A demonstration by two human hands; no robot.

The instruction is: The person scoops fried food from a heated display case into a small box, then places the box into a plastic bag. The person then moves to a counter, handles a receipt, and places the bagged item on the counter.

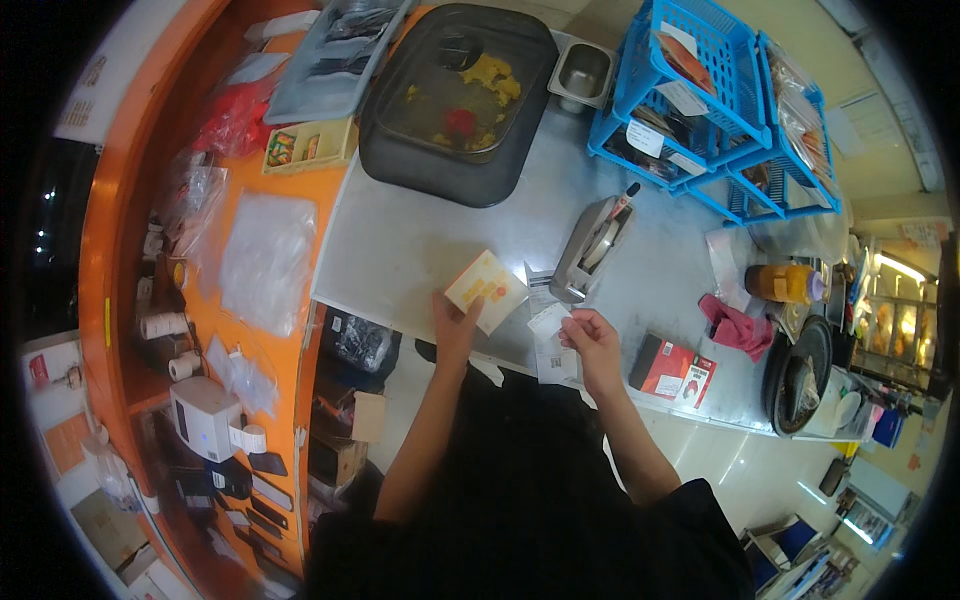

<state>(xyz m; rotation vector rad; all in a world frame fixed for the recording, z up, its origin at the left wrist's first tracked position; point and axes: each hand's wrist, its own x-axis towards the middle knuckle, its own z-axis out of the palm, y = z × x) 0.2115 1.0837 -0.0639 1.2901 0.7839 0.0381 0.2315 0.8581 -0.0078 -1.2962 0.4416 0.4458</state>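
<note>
My left hand (455, 330) grips a small cream-coloured carton (491, 292) with yellow and red print, held over the front of the steel table (397, 247). Between the thumb and fingers of my right hand (592, 345) is a small white label (548, 322) bearing print. Beneath that label a long printed paper slip (556, 364) lies at the table's edge. Just beyond my right hand stands a tape dispenser (592, 251) with a roll of clear tape, and a marker pen (624, 199) rests on its top. To the right lies a red and black box (671, 367) with labels on it.
At the back sits a dark lidded tub (517, 161) with yellow food, beside a small steel pan (585, 71). Blue plastic baskets (727, 135) are stacked behind. A red cloth (739, 326) lies right. The orange counter (292, 202) at left carries clear plastic bags (268, 259) and a label printer (206, 416).
</note>
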